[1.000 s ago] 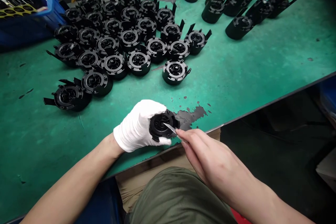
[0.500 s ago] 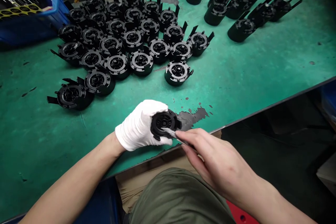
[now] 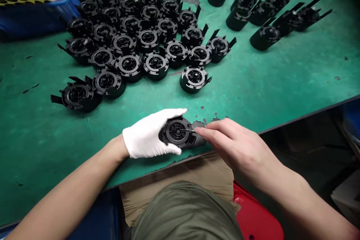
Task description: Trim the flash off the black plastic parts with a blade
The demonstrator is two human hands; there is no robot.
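My left hand [image 3: 153, 134], in a white glove, is wrapped around the side of a round black plastic housing [image 3: 177, 132], its thumb along the near edge and its fingers along the far edge. The housing's ribbed round face points up toward me, close to the bench's front edge. From the right, my bare right hand [image 3: 233, 140] pinches slim metal tweezers [image 3: 189, 130] between thumb and fingers. Their tip reaches the centre of the housing's face. Whether it grips any small part there is too small to tell.
Several similar black housings [image 3: 156, 63] stand grouped on the green bench [image 3: 135, 101], one [image 3: 194, 78] just beyond my hands. More housings with upright prongs [image 3: 239, 17] stand at the back right. A blue bin [image 3: 56, 15] sits at the back left, and a red stool [image 3: 255, 213] is below.
My right hand has shifted up and right, and the tweezers now lie flatter, with the tip at the face's centre. The left fingers have straightened somewhat around the housing. The view has shifted slightly.
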